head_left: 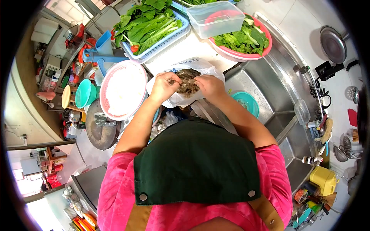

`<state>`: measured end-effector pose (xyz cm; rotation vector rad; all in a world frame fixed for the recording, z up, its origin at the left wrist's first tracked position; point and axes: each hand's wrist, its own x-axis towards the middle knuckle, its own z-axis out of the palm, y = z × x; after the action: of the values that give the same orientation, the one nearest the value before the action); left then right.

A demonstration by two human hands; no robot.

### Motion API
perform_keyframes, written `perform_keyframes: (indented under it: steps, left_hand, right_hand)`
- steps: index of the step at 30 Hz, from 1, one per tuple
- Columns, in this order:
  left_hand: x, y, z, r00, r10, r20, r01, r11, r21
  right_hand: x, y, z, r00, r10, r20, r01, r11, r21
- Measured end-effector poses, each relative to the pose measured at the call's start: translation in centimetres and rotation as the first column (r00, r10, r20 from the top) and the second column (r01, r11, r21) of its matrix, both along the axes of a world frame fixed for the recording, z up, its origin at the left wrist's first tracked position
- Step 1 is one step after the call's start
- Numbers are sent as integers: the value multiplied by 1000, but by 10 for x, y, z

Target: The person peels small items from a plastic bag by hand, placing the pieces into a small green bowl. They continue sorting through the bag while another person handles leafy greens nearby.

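Observation:
Both my hands work over an opened white plastic bag (200, 67) full of grey-brown shrimp (187, 89). My left hand (165, 85) pinches a shrimp at the left side of the bag. Its other end is gripped by my right hand (208, 85), fingers closed, just right of the pile. The bag rests at the edge of a steel sink (252, 79), in front of my green apron.
A blue basket (162, 45) of leafy greens and a pink bowl (246, 56) of greens with a clear plastic box (216, 17) on it stand beyond the bag. A pink colander (122, 90) is at the left. A teal bowl (246, 102) lies in the sink.

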<state>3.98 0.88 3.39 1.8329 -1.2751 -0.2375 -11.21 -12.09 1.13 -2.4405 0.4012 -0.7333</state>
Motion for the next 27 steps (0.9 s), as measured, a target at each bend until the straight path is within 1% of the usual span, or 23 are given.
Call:
perform_keyframes:
  steps: [2,4,6,8,9,10,11,12,13,14,15,16,17,19,20,21,23,24,25,26,27]
  left_hand:
    - [-4,-1,2,1000,-14,-15,14,1000,25]
    - [-5,-2,-2,1000,-21,-21,21,1000,13]
    - [-4,-1,-7,999,-29,-26,29,1000,2]
    - [-4,0,-11,998,43,-51,-37,992,117]
    - [-4,1,-11,998,44,-50,-38,992,117]
    - [-5,2,-11,999,28,-18,-23,967,254]
    - [-7,4,-11,1000,8,12,-13,922,387]
    - [-9,7,-18,984,-74,161,4,917,399]
    - [-10,7,-25,984,-73,162,3,918,396]
    - [-11,4,-32,990,-50,135,16,970,241]
    - [-14,1,-32,994,-33,104,24,996,81]
    - [-19,-3,-33,941,38,-336,-21,998,54]
    - [-23,-6,-33,942,36,-335,-20,998,52]
    - [-27,-8,-30,780,55,-624,-83,996,-16]
    - [-28,-8,-28,765,79,-640,-107,994,-6]
    - [-28,-7,-28,765,78,-639,-108,994,-9]
    - [-27,-6,-29,706,62,-705,-115,993,-27]
    - [-27,-6,-30,675,53,-736,-117,993,-36]
    - [-27,-6,-31,676,49,-735,-114,993,-39]
    - [-27,-7,-32,652,37,-758,-115,992,-50]
    - [-26,-7,-32,628,25,-778,-117,991,-62]
  right_hand:
    - [-1,-1,1,1000,3,-19,-3,1000,16]
    - [-1,-2,2,999,7,-38,-6,999,33]
    - [-2,-3,1,998,-66,-16,66,998,15]
    - [-3,-6,-1,995,-95,-42,96,995,27]
    - [-3,-7,-2,990,-123,-69,126,991,38]
    - [-2,-7,-4,990,-123,-68,125,991,37]
    - [-1,-8,-7,995,-96,-20,97,993,63]
    - [0,-8,-10,997,-70,30,67,994,88]
    - [2,-7,-16,997,-69,31,67,994,84]
    - [6,-5,-23,999,-2,49,-17,923,385]
    - [9,-1,-22,995,55,88,-99,756,647]
    - [9,0,-16,998,50,31,-59,797,601]
    - [11,3,-17,998,49,33,-59,799,599]
    - [15,8,-17,999,47,-19,-20,710,703]
    - [16,9,-15,998,43,-40,-5,741,671]
    - [18,10,-15,998,44,-39,-7,743,669]
    - [20,11,-15,999,17,-35,6,821,570]
    - [20,14,-17,999,15,-33,6,823,568]
    - [21,17,-18,997,-32,70,-10,847,532]
    - [21,19,-18,982,-74,175,-22,870,493]
    - [20,21,-15,981,-73,179,-24,873,488]
